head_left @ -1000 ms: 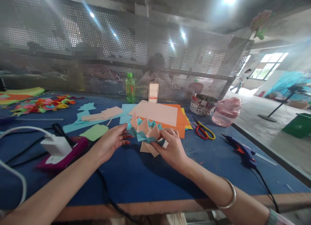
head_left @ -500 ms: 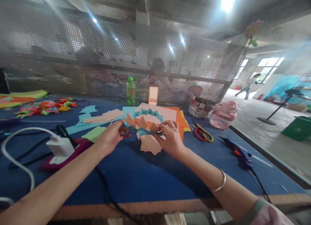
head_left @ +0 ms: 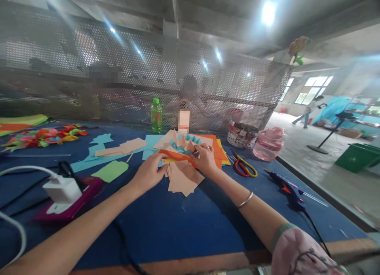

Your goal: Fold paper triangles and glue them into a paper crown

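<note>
A ring of folded blue and peach paper point(head_left: 181, 145) with pointed tips rests low over a stack of sheets. My right hand point(head_left: 204, 159), wearing a ring, has its fingers closed on the near right side of it. My left hand point(head_left: 152, 171) is at the front left edge of the orange sheet point(head_left: 175, 155), off the folded ring, with thumb and fingers apart. Whether its fingertips press on the sheet is hard to see. Just in front of both hands lies a pile of peach paper squares point(head_left: 185, 179).
Scissors point(head_left: 244, 167), a glue gun point(head_left: 289, 188), a pink water jug point(head_left: 268, 144) and a paper basket point(head_left: 242, 134) stand to the right. At left are a power strip point(head_left: 69, 199), a green paper piece point(head_left: 111, 171) and colourful folded paper pieces point(head_left: 50, 137). A green bottle point(head_left: 156, 116) stands behind.
The folded paper ring has gone from being held up by both hands to lying lower on the sheets. My left hand has let go of it; my right still grips it. The view has shifted slightly.
</note>
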Available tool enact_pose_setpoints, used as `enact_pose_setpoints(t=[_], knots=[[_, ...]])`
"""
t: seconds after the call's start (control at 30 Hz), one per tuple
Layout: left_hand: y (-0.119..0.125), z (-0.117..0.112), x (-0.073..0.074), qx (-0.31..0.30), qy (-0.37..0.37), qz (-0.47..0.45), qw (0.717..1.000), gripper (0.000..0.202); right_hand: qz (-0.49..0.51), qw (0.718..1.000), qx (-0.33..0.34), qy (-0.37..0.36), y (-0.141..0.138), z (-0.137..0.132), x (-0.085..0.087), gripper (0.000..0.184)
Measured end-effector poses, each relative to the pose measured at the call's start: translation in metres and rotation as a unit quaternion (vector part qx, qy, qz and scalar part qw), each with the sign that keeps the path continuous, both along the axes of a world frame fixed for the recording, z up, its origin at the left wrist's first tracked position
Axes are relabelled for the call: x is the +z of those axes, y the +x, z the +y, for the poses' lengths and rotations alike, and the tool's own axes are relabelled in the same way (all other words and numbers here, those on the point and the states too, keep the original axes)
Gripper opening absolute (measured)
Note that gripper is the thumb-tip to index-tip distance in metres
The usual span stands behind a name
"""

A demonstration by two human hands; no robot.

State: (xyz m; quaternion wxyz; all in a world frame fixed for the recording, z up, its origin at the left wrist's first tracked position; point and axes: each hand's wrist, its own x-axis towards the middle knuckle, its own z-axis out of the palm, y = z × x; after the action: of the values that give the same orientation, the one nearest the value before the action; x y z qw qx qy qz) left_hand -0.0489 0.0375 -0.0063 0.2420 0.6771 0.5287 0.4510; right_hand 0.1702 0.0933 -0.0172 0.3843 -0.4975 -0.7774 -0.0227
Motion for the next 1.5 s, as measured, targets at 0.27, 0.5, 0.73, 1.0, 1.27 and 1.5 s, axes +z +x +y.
enact_pose_setpoints(t=[0.27, 0.5, 0.73, 1.0, 1.27, 1.5], knots=[[0.022, 0.002, -0.014, -0.115, 0.021, 0.226, 0.967, 0.057, -0.055, 0.998, -0.006, -0.038, 0.002, -0.003, -0.004, 0.011], [0.019, -0.001, -0.014, -0.128, -0.007, 0.311, 0.942, 0.058, -0.094, 0.989, -0.051, -0.104, 0.006, -0.012, 0.008, 0.039], [0.019, -0.014, -0.003, -0.091, 0.048, 0.309, 0.946, 0.042, -0.127, 0.972, -0.056, -0.188, 0.018, -0.057, 0.041, 0.025], [0.024, -0.031, -0.006, -0.104, -0.014, 0.286, 0.952, 0.040, -0.061, 0.965, 0.053, -0.248, 0.021, -0.065, 0.003, 0.035], [0.026, -0.035, -0.007, -0.127, -0.067, 0.242, 0.960, 0.043, -0.008, 0.978, 0.073, -0.196, 0.017, -0.065, -0.003, 0.026], [0.027, -0.036, -0.005, -0.132, -0.084, 0.208, 0.966, 0.037, 0.020, 0.985, 0.093, -0.143, 0.013, -0.070, -0.005, 0.015]])
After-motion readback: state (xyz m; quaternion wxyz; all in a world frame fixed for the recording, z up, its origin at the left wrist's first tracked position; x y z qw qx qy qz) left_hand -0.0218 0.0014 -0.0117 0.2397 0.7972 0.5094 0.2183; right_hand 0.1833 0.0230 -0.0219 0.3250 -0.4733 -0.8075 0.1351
